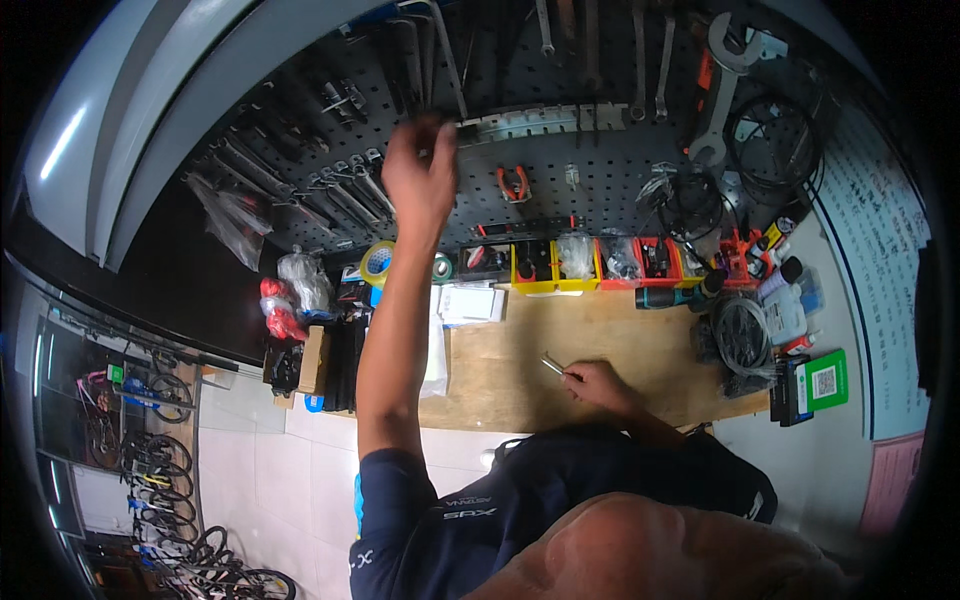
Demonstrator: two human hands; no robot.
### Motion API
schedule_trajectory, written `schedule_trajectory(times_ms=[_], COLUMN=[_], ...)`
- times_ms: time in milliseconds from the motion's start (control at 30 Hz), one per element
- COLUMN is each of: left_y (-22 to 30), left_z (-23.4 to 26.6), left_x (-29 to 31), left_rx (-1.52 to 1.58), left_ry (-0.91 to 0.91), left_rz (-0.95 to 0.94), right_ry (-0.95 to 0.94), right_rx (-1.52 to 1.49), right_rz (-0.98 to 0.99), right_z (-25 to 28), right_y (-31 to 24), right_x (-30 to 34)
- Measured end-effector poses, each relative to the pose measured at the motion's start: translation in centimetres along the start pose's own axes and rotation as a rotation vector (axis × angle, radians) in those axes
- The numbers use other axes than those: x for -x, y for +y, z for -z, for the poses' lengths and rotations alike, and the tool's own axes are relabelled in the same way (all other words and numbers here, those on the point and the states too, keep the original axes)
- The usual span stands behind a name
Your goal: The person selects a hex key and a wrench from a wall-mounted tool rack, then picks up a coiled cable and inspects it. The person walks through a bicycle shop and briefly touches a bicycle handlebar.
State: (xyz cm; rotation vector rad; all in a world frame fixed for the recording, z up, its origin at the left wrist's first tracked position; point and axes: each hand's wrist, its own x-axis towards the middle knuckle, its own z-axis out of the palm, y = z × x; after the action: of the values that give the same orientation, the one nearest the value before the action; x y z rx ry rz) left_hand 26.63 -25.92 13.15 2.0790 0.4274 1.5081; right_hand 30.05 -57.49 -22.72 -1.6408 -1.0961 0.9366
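Note:
My left hand (pixel 418 180) is raised to the black pegboard, at the left end of a silver metal tool rail (pixel 540 121). Its fingers are curled near something dark, but blur hides whether they hold it. Long L-shaped hex keys (pixel 447 50) hang just above that hand. Low over the wooden workbench (pixel 500 350), my right hand (pixel 597 386) is closed around one end of a short silver metal rod (pixel 552 363). The rod's free end points up and to the left; its exact kind is too small to make out.
Combination wrenches (pixel 350 190), red-handled pliers (pixel 514 185) and a large open-end wrench (pixel 715 100) hang on the pegboard. Yellow and red bins (pixel 533 265) line the bench's back. A cordless drill (pixel 680 293) and coiled cable (pixel 742 330) lie right; yellow tape (pixel 378 262) stands left.

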Motion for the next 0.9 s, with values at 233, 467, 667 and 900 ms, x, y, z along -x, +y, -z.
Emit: schedule_trajectory(times_ms=[233,467,667,900], left_y=[-1.0,-3.3,-4.2,-3.7], left_z=[-5.6,-5.4,-3.6,-4.1], left_x=[-6.0,-8.6,-12.5,-13.7], left_rx=[-0.07,-0.214,-0.549,-0.586], left_ry=[0.102,0.252,0.124,0.25], left_rz=[-0.195,-0.188,-0.322,-0.41], right_ry=[0.016,-0.014,0.028,0.051], right_rx=[0.016,0.075,0.026,0.029], right_rz=[-0.041,-0.05,-0.062,-0.075], right_z=[0.4,0.6,0.2,0.1], right_y=[-0.8,-0.9,-0.6,-0.4], right_x=[0.0,-0.1,-0.3,0.1])
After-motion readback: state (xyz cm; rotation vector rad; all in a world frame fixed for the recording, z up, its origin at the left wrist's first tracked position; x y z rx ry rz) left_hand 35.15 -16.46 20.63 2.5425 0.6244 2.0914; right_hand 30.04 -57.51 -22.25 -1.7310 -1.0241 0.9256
